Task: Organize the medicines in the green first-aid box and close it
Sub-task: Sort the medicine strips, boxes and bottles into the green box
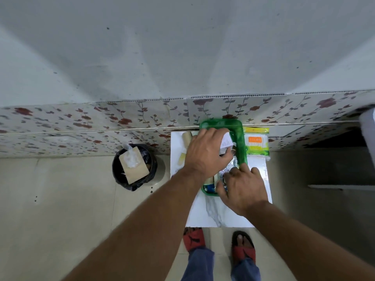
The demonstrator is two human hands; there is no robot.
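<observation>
The green first-aid box (240, 138) stands open on a small white table (205, 211) against the wall. My left hand (205, 153) is over the box, shut on a small white medicine carton (226, 143). My right hand (241, 187) rests on the box's near right side, its fingers on silver blister strips (233, 165); whether it grips them I cannot tell. A pale roll and a blue item (210, 184) lie in the near end of the box. Most of the box's inside is hidden by my hands.
A green and yellow pack of cotton swabs (256, 144) lies right of the box. A beige roll (187, 137) and a yellowish item (181, 159) lie left of it. A black-lined bin (134, 167) with cardboard stands on the floor to the left. A floral tiled wall is behind.
</observation>
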